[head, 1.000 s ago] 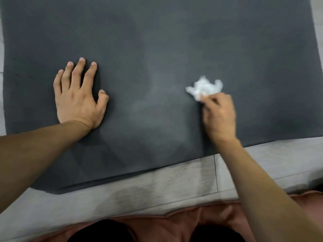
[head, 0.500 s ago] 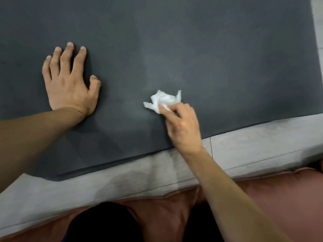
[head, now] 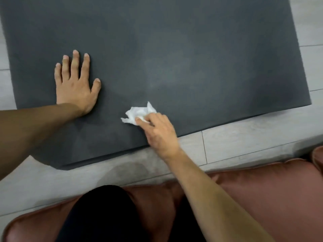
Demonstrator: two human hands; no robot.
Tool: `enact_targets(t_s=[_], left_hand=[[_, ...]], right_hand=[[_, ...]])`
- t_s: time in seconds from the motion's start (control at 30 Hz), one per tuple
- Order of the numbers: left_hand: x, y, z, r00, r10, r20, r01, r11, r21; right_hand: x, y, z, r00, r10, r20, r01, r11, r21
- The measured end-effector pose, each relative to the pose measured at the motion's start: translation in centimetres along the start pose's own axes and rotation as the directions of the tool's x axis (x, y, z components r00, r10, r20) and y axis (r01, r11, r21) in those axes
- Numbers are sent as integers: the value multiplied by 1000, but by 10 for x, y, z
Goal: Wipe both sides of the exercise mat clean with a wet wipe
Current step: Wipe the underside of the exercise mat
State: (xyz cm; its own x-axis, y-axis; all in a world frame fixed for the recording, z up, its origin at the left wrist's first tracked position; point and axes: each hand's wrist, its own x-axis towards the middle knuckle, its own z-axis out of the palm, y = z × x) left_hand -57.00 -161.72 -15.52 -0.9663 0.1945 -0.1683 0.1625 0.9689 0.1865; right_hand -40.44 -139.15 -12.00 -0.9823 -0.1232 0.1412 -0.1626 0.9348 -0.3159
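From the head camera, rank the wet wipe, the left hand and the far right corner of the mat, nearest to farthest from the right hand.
1. Wet wipe: pinched in the right hand, on the mat's near part.
2. Left hand: flat on the mat, to the left.
3. Far right corner: top right of the view.

one dark grey exercise mat [head: 174,49], lying flat on the floor [head: 244,135]. one crumpled white wet wipe [head: 138,113] on it. two bare hands: one left hand [head: 75,84] flat on the mat with all five fingers showing, one right hand [head: 160,133] pinching the wipe; two bare forearms too. one reddish-brown cushion [head: 262,198] along the near edge, and two dark-clothed knees on it.
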Motion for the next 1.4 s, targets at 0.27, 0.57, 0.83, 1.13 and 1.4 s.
enact_targets(t_s=[0.27,0.57,0.83,1.13,1.4], left_hand=[[-95,32,-17,961,181,208,-199,978,66],[-130,36,-8,961,136,239,-154,986,58],[-135,46,-6,964,90,249,-102,994,37],[-123,34,-18,976,131,171,-136,990,21],[-83,15,-21,986,165,27,-165,986,-12]], right_hand=[[-16,89,-30,724,647,-238,-647,757,93],[-30,-12,0,997,71,-39,-67,994,89],[-45,73,-34,627,743,-235,-736,663,135],[-28,-40,10,988,135,73,-147,972,186],[54,92,-18,875,472,-110,-466,881,80]])
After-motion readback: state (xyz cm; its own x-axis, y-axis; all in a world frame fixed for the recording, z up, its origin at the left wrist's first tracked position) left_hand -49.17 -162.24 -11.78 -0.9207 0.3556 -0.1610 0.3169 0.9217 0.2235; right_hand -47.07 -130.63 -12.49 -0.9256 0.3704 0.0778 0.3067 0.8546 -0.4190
